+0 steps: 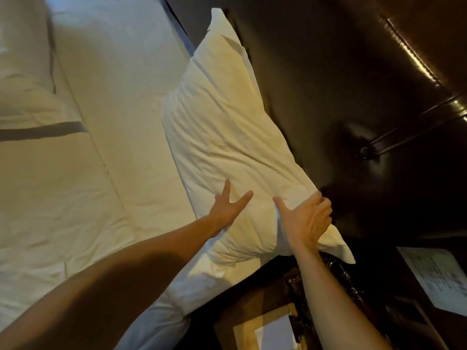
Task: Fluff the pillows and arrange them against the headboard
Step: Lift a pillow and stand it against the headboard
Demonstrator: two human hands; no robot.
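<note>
Nearest, below the pillow's near end, a dark bedside table [290, 294] carries a tray [267, 327] with white paper, and a printed sheet [439, 279] lies off to the right.

Both forearms reach up from there to the pillow [227, 137]. The left hand [227, 210] lies flat and open on the pillow's mattress-side edge, fingers spread, gripping nothing; it seems to press that edge down so the filling stays put. The right hand [305, 218] is closed on the pillow's near corner by the headboard, thumb out across the top and fingers curled over the fabric edge. That hold looks meant to tug or push the corner toward the headboard.

The pillow itself lies lengthwise along the dark padded headboard [328, 84], its far side touching it and its near end overhanging the mattress corner. Its surface is creased, so the fluffing appears unfinished.

Beyond the pillow's mattress side spreads the white sheet [121, 97]. Farther left, well apart from the pillow, a second pillow [32, 102] rests near a dark stripe on the bedding.
</note>
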